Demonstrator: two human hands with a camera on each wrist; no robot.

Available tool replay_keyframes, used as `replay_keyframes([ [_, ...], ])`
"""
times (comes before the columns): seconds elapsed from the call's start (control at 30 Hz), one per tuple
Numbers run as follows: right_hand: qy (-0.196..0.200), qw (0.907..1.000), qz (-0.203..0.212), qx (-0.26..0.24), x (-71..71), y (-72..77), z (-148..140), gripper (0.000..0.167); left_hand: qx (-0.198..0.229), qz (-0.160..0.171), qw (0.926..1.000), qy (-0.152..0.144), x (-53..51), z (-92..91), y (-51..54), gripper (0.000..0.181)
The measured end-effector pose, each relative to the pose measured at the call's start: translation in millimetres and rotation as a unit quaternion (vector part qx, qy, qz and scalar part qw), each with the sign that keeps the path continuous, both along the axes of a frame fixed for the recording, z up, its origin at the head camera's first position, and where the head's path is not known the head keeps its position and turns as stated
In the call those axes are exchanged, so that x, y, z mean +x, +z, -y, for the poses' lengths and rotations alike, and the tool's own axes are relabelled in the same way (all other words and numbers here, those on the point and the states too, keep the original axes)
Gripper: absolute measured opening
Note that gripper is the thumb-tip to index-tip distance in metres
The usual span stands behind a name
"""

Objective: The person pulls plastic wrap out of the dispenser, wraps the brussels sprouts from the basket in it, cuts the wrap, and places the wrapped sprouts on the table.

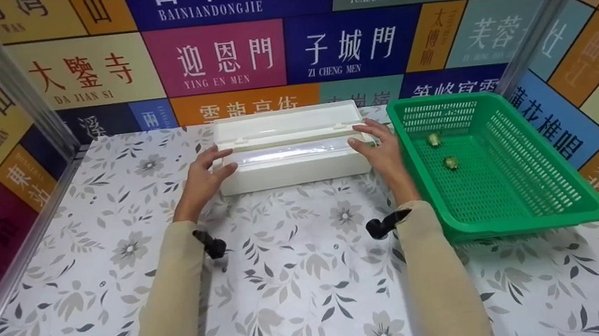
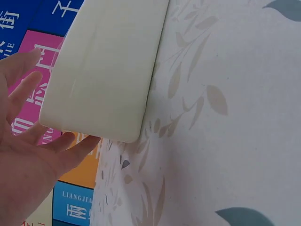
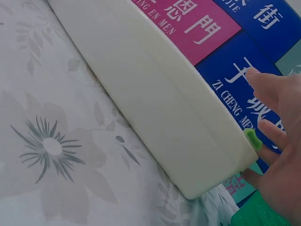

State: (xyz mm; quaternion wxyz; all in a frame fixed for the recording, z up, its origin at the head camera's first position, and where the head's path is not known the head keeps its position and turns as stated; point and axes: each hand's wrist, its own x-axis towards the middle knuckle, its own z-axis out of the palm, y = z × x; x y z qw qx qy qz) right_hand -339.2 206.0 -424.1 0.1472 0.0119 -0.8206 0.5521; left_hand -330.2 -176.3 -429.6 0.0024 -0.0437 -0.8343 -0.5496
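A long white box (image 1: 294, 173) lies crosswise on the table with its hinged lid (image 1: 286, 121) raised at the back. Shiny clear material, perhaps a roll of film, shows along its opening. My left hand (image 1: 202, 179) is at the box's left end, thumb and fingers spread over the corner. At the right end is my right hand (image 1: 385, 152), its thumb and forefinger over the top edge. In both wrist views the fingers are spread beside the box ends; firm contact is hard to judge. A small green piece (image 3: 253, 139) sticks out by the right fingers.
A green perforated basket (image 1: 526, 224) stands right of the box, close to my right hand. Inside it lie two small gold-coloured pieces (image 1: 433, 140). A flower-patterned cloth (image 1: 291, 293) covers the table. Sign-printed panels (image 1: 216, 59) rise behind and at both sides.
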Motion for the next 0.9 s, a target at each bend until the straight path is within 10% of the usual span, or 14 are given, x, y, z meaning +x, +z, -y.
replay_keyframes([
  [0.9,0.023,0.9971,0.060,0.040,-10.1,-6.8,3,0.029,-0.072,0.014,0.9963,0.045,-9.3,-10.6,5.3,0.028],
])
